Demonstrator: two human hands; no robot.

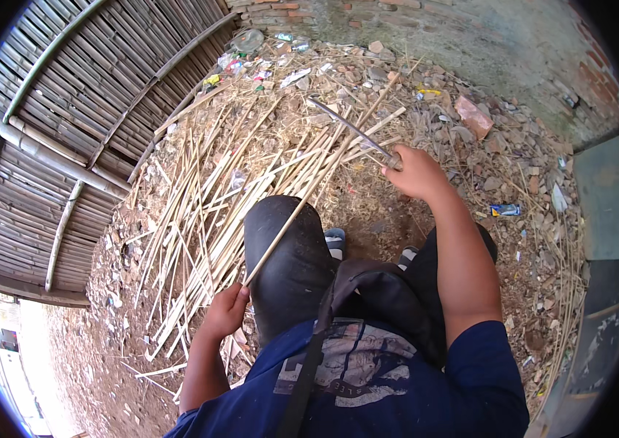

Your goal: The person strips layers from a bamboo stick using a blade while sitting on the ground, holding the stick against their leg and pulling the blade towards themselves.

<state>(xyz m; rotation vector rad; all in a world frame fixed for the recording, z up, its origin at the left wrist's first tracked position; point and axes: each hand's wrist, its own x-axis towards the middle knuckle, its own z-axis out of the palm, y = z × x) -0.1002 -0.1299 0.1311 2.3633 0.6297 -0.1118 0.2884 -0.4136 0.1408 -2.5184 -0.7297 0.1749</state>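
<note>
My left hand (226, 312), low beside my left knee, is closed round the near end of a long bamboo strip (282, 235). The strip slants up and away to the right, passing over my left thigh. My right hand (419, 174) grips the handle of a long-bladed knife (349, 125), whose dark blade points to the far left. In this view the blade crosses the strip near its far part; whether they touch I cannot tell. A loose heap of split bamboo strips (225, 226) lies on the ground ahead and to the left of my knee.
A bamboo-slat wall (83, 95) stands at the left, and a worn brick wall (462, 44) runs along the back. Rubble and litter cover the ground, with a pinkish brick piece (474, 117) and a blue packet (505, 209) at the right. Grey panels (604, 197) stand far right.
</note>
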